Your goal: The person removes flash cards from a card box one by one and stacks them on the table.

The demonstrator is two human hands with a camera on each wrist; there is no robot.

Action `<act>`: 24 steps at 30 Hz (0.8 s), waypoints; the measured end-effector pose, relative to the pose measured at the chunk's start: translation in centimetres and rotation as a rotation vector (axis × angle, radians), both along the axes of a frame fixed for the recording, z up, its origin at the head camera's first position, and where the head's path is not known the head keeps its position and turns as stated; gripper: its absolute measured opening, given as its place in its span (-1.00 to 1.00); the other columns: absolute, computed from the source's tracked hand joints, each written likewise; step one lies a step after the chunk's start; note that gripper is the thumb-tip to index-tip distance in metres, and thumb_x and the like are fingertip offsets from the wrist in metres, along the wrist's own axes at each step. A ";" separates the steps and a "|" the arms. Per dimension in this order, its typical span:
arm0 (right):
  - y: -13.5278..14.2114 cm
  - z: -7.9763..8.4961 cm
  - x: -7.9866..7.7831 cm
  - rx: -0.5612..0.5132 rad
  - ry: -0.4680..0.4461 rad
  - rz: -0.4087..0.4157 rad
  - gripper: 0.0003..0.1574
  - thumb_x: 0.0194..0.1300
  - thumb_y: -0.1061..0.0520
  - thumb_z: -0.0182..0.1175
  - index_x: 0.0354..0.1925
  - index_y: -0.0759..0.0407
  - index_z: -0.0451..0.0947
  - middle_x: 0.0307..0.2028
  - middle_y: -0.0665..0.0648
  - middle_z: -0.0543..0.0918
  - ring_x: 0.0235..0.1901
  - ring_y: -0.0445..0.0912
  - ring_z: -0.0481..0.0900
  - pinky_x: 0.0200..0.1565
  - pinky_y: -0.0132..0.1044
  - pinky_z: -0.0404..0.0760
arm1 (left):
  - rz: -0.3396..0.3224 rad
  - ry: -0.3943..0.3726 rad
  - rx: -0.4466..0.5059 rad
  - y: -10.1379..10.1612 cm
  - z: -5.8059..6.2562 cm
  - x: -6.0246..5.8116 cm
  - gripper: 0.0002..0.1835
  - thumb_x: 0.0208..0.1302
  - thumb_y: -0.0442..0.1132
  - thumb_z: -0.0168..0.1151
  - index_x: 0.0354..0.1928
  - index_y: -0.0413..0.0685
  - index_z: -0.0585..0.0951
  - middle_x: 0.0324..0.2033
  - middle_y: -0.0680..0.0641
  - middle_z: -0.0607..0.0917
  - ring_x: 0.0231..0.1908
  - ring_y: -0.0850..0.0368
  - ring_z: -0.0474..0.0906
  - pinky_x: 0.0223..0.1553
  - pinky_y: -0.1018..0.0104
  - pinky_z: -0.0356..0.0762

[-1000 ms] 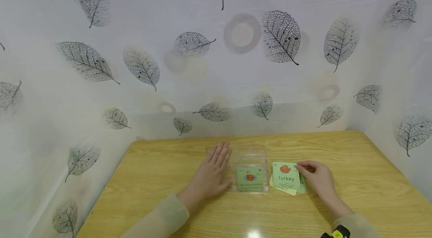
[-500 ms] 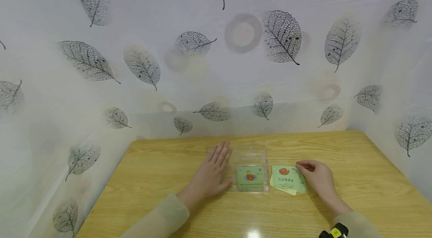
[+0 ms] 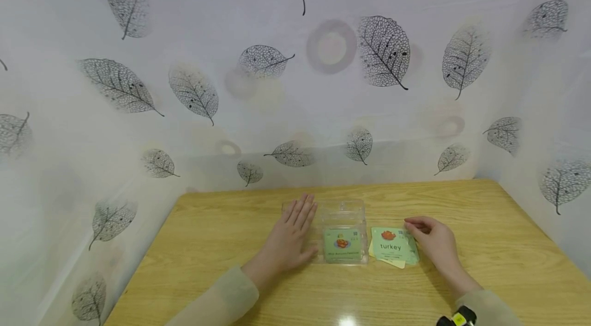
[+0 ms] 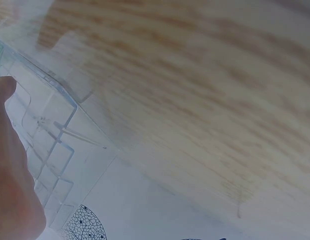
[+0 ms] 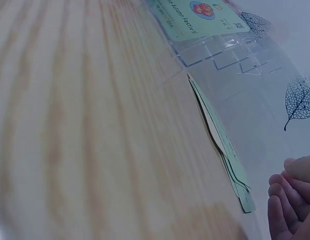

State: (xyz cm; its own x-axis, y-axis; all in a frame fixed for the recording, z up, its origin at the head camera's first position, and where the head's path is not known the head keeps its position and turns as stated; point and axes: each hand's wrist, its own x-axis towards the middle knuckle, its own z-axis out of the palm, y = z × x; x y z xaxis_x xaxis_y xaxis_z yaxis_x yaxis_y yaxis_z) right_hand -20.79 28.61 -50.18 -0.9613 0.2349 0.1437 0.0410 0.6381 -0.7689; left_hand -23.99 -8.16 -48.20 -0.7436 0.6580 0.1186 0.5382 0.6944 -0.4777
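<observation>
My left hand (image 3: 290, 244) lies with straight fingers over the left part of a clear plastic box (image 3: 342, 218), covering some of it. In the box's front compartment a green card (image 3: 340, 247) shows a plate of food and "Mid-Autumn Festival". To the right, a green "turkey" card (image 3: 390, 254) lies on top of a small loose pile, other green and yellow card edges poking out beneath. My right hand (image 3: 435, 244) hovers at the pile's upper right corner. In the right wrist view its fingers (image 5: 282, 200) are loosely bent, with nothing between them and a gap to the cards (image 5: 217, 140).
The wooden table (image 3: 221, 233) carries the box and cards near its back edge. Behind and at both sides hangs a pale sheet (image 3: 286, 110) printed with dark leaves. A black watch-like device (image 3: 458, 318) sits at my right wrist.
The right hand has let go of the turkey card, which dropped slightly toward me and flat onto the pile. The left hand has stayed in place.
</observation>
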 end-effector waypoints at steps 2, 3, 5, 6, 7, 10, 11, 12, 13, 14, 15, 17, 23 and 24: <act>-0.1 0.1 0.1 -0.026 -0.006 0.000 -0.62 0.49 0.10 0.34 0.07 0.39 0.73 -0.10 0.32 0.84 -0.37 -0.50 0.50 -0.34 -0.54 0.54 | 0.002 -0.002 -0.001 0.0 0.0 0.0 0.09 0.50 0.52 -0.26 0.71 -0.19 -0.06 0.72 -0.24 -0.17 0.73 -0.15 -0.22 0.73 0.04 -0.07; -0.1 0.1 0.1 -0.035 -0.006 0.001 -0.62 0.50 0.10 0.34 0.08 0.39 0.73 -0.09 0.32 0.84 -0.37 -0.51 0.50 -0.34 -0.54 0.55 | 0.004 0.000 -0.002 0.0 0.0 0.0 0.09 0.50 0.52 -0.26 0.71 -0.19 -0.06 0.72 -0.24 -0.17 0.73 -0.15 -0.22 0.73 0.04 -0.07; -0.2 0.2 0.2 -0.047 0.000 0.004 -0.62 0.51 0.10 0.33 0.09 0.39 0.72 -0.08 0.33 0.83 -0.37 -0.53 0.50 -0.34 -0.54 0.56 | 0.005 0.000 -0.003 0.0 0.0 0.0 0.09 0.50 0.52 -0.26 0.71 -0.19 -0.06 0.72 -0.24 -0.17 0.73 -0.15 -0.22 0.73 0.04 -0.07; -0.2 0.3 0.2 -0.050 0.005 0.007 -0.62 0.51 0.11 0.32 0.09 0.39 0.72 -0.08 0.33 0.83 -0.37 -0.53 0.49 -0.35 -0.54 0.56 | 0.006 0.001 -0.003 0.0 0.0 0.0 0.09 0.50 0.53 -0.26 0.71 -0.19 -0.06 0.72 -0.23 -0.17 0.73 -0.15 -0.22 0.73 0.04 -0.07; -0.2 0.3 0.2 -0.049 0.014 0.011 -0.61 0.51 0.10 0.32 0.09 0.40 0.72 -0.09 0.33 0.83 -0.37 -0.54 0.50 -0.36 -0.54 0.56 | 0.007 -0.001 -0.001 0.0 0.0 0.1 0.09 0.50 0.52 -0.26 0.71 -0.19 -0.05 0.72 -0.23 -0.17 0.73 -0.15 -0.22 0.73 0.04 -0.07; -0.3 0.4 0.3 -0.056 0.041 0.026 -0.63 0.50 0.12 0.33 0.07 0.41 0.72 -0.11 0.35 0.83 -0.37 -0.55 0.50 -0.36 -0.55 0.58 | 0.009 -0.006 0.000 0.0 0.0 0.1 0.09 0.50 0.52 -0.26 0.71 -0.19 -0.06 0.72 -0.23 -0.17 0.73 -0.15 -0.22 0.74 0.04 -0.08; -0.3 0.4 0.3 -0.061 0.050 0.031 -0.64 0.50 0.13 0.33 0.06 0.41 0.72 -0.11 0.35 0.83 -0.37 -0.55 0.50 -0.36 -0.56 0.58 | 0.010 -0.008 0.002 0.0 0.0 0.1 0.09 0.50 0.52 -0.25 0.71 -0.18 -0.06 0.72 -0.23 -0.17 0.73 -0.15 -0.22 0.74 0.04 -0.08; -0.4 0.4 0.4 -0.067 0.060 0.035 -0.65 0.50 0.14 0.33 0.05 0.41 0.73 -0.12 0.36 0.83 -0.37 -0.55 0.51 -0.35 -0.57 0.59 | 0.011 -0.011 0.002 0.0 0.0 0.1 0.09 0.50 0.52 -0.25 0.71 -0.18 -0.06 0.72 -0.23 -0.18 0.73 -0.15 -0.23 0.74 0.04 -0.08; -0.4 0.4 0.4 -0.072 0.069 0.038 -0.66 0.49 0.15 0.34 0.05 0.41 0.73 -0.12 0.36 0.83 -0.36 -0.56 0.51 -0.34 -0.58 0.60 | 0.011 -0.013 0.002 0.0 0.0 0.1 0.09 0.50 0.52 -0.25 0.71 -0.18 -0.06 0.72 -0.23 -0.18 0.73 -0.15 -0.23 0.74 0.04 -0.09; -0.5 0.4 0.4 -0.078 0.077 0.039 -0.68 0.49 0.17 0.34 0.04 0.41 0.73 -0.13 0.35 0.82 -0.36 -0.55 0.52 -0.33 -0.59 0.60 | 0.010 -0.013 0.002 0.0 0.0 0.1 0.09 0.50 0.52 -0.25 0.71 -0.18 -0.06 0.72 -0.23 -0.18 0.73 -0.15 -0.23 0.74 0.04 -0.09; -0.5 0.4 0.4 -0.084 0.083 0.040 -0.69 0.48 0.18 0.34 0.04 0.40 0.73 -0.13 0.35 0.82 -0.35 -0.55 0.52 -0.33 -0.60 0.60 | 0.010 -0.014 0.003 0.0 0.0 0.1 0.09 0.50 0.52 -0.25 0.71 -0.18 -0.06 0.72 -0.23 -0.18 0.73 -0.15 -0.23 0.74 0.04 -0.09; -0.6 0.4 0.4 -0.090 0.094 0.042 -0.70 0.48 0.18 0.35 0.03 0.39 0.73 -0.13 0.34 0.82 -0.35 -0.54 0.53 -0.32 -0.61 0.60 | 0.007 -0.008 0.001 0.0 0.0 0.1 0.09 0.50 0.52 -0.25 0.71 -0.19 -0.06 0.73 -0.23 -0.17 0.73 -0.15 -0.22 0.74 0.04 -0.09; -0.9 0.5 0.4 -0.113 0.112 0.044 -0.71 0.47 0.20 0.36 0.02 0.39 0.73 -0.14 0.34 0.82 -0.35 -0.53 0.54 -0.33 -0.60 0.61 | 0.005 -0.008 0.008 0.0 -0.1 0.0 0.10 0.50 0.52 -0.24 0.71 -0.19 -0.06 0.73 -0.23 -0.17 0.73 -0.15 -0.23 0.74 0.04 -0.09; -1.0 0.6 0.4 -0.118 0.116 0.046 -0.72 0.46 0.20 0.36 0.02 0.39 0.73 -0.14 0.33 0.82 -0.36 -0.52 0.54 -0.33 -0.59 0.62 | 0.006 -0.011 0.011 0.0 -0.1 0.0 0.10 0.50 0.52 -0.23 0.71 -0.19 -0.06 0.73 -0.23 -0.17 0.73 -0.15 -0.23 0.74 0.04 -0.09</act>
State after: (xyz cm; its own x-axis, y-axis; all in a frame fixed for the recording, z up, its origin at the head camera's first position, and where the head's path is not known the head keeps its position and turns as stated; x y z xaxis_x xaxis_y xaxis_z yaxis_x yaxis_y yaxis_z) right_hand -20.40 27.63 -49.61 -0.9501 0.2124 0.2285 -0.0799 0.5423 -0.8364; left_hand -24.00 -8.21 -48.28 -0.7486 0.6525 0.1180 0.5394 0.7027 -0.4640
